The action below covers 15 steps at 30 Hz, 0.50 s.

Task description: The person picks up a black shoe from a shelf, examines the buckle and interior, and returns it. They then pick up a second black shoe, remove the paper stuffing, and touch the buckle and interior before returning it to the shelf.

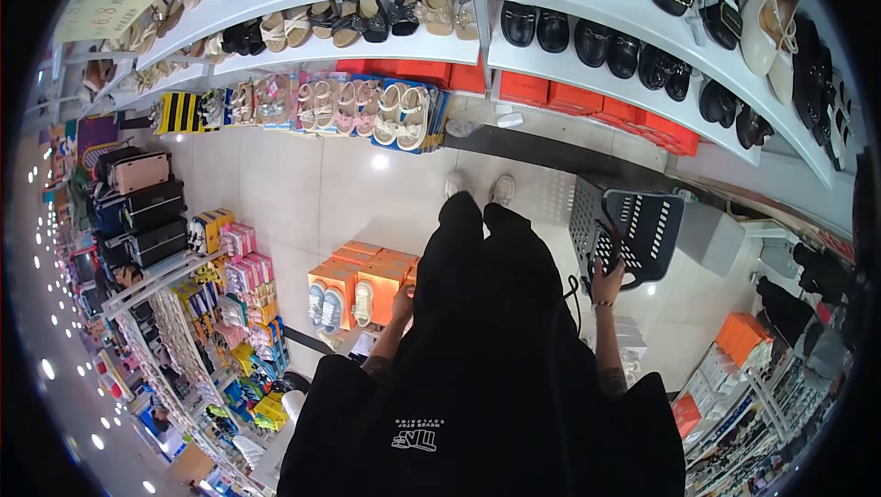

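I look straight down my own black clothing, and my right hand [607,282] is closed round the rim of the dark perforated plastic basket [633,231], which hangs at my right side just off my leg. My left hand [404,302] sits low against my left hip; most of it is hidden by the cloth, so I cannot tell whether it is curled or flat, and I see nothing in it. As far as I can see into the basket, its inside shows only the slotted walls, so my guess is that the picking has hardly begun and nearly all of it remains. Just left of my left hand stand the orange shoe boxes [362,277] with small pale shoes propped in front, near enough to catch my step. Further on, my light-coloured shoes [479,188] stand on the pale tiled floor [303,185]. On the left a crowded rack of bright boxed goods [234,313] runs along the aisle, with dark suitcases [142,208] beyond it. Farthest away, the white curved shelves [587,61] carry black loafers on the right and sandals on the left, with red boxes [633,116] stacked beneath.
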Motion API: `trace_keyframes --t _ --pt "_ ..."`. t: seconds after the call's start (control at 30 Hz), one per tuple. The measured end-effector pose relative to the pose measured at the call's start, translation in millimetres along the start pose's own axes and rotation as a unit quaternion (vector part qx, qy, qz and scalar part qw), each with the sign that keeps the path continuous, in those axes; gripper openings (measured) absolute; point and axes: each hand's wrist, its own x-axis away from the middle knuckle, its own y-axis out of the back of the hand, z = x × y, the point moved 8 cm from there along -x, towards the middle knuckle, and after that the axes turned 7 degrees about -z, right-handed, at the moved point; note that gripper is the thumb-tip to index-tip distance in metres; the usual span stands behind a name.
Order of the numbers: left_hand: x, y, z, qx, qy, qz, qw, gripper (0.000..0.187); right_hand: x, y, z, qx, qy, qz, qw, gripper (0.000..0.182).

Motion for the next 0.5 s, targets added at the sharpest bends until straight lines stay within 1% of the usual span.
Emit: trace_keyframes --t 0.03,0.07,0.1,0.13,0.17,0.23,0.27,0.3,0.33,0.37,0.4,0.43,0.5 --pt "-5 1 5 0.001 0.001 -0.004 1.000 0.029 7 -3 0 0.012 0.034 -0.048 0.998 0.063" --pt "-13 1 15 0.033 0.003 -0.013 0.999 0.031 7 -12 -6 0.009 0.036 -0.047 0.998 0.063" --pt "-21 2 22 0.065 0.005 -0.022 0.998 0.032 2 -20 -18 0.007 -0.005 -0.042 0.999 0.058" --pt "-29 2 29 0.029 0.002 -0.028 0.999 0.031 0 -28 -31 0.004 -0.046 -0.037 0.998 0.053" --pt "-29 6 29 0.029 0.003 -0.030 0.999 0.031 -2 -27 -26 0.002 -0.045 -0.036 0.998 0.053" --pt "-29 16 26 0.041 0.012 -0.026 0.999 0.031 -7 -22 -19 0.046 -0.103 0.025 0.993 0.045" --pt "-32 17 29 0.041 0.010 -0.027 0.999 0.031 -10 -18 -14 0.035 -0.103 0.036 0.993 0.047" --pt "-36 15 35 0.020 0.006 -0.023 1.000 0.031 -12 -23 -26 0.035 -0.103 0.033 0.994 0.047" --pt "-39 13 40 0.000 0.002 -0.021 1.000 0.032 -17 -35 -47 0.027 -0.064 0.019 0.997 0.048" --pt "-42 15 42 0.005 0.002 -0.021 1.000 0.032 -20 -41 -53 0.020 -0.022 0.004 1.000 0.050" --pt "-45 17 44 0.001 -0.004 -0.025 1.000 0.032 -23 -37 -46 0.008 -0.028 0.026 0.999 0.052" --pt "-46 19 44 -0.001 -0.008 -0.030 1.000 0.033 -35 -54 -80 0.030 -0.008 -0.014 0.999 0.056" --pt "-45 26 44 0.043 0.007 -0.034 0.998 0.032 -42 -50 -79 0.082 -0.118 0.055 0.988 0.054"
